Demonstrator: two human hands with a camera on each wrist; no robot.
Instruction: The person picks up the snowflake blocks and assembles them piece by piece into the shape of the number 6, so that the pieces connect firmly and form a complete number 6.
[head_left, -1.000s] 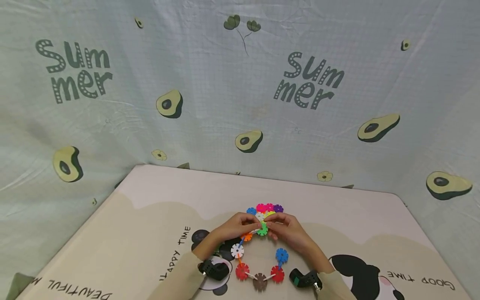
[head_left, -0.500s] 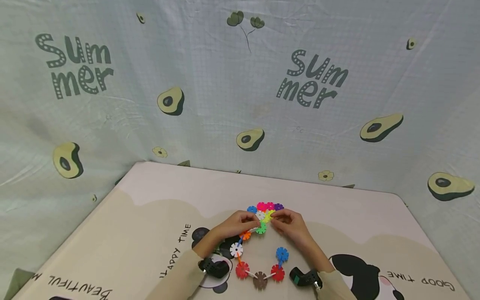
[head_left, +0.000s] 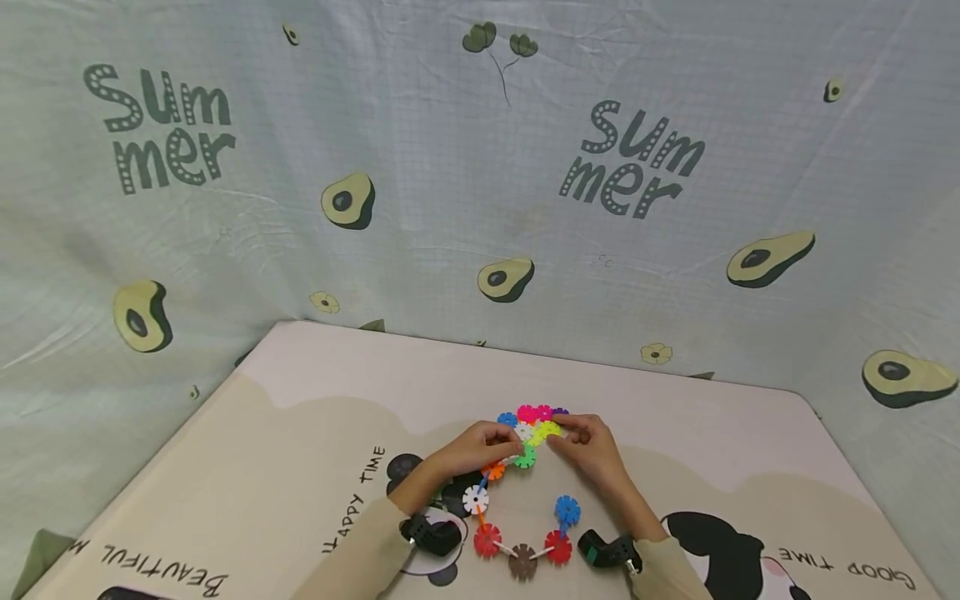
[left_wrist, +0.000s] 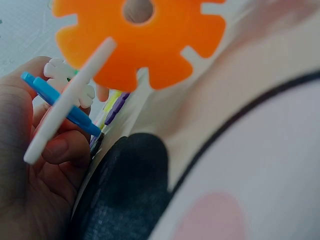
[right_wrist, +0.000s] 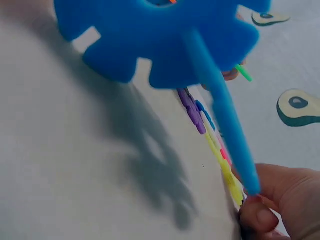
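Note:
Notched plastic discs are joined in a curved, unclosed chain (head_left: 522,564) on the table. It includes red, brown, white, orange and blue discs, some fitted edge-on. My left hand (head_left: 476,447) pinches the green disc (head_left: 527,457) at the chain's upper end; in the left wrist view the orange disc (left_wrist: 165,55) hangs close before the hand. My right hand (head_left: 596,450) has thumb and fingertips around a yellow disc (head_left: 552,428) in the small pile behind. A blue disc (right_wrist: 150,50) fills the top of the right wrist view, its edge-on neighbour crossing toward the thumb.
Beside the yellow lie loose pink discs (head_left: 527,413), a blue disc (head_left: 507,419), a white disc (head_left: 522,431) and a partly covered purple disc (head_left: 560,411). A printed cloth (head_left: 420,383) covers the table. A hanging curtain (head_left: 420,125) stands behind. A dark object (head_left: 127,593) shows at the lower left edge.
My right hand has left the green disc and moved right to the yellow disc in the pile. My left hand stays at the green disc.

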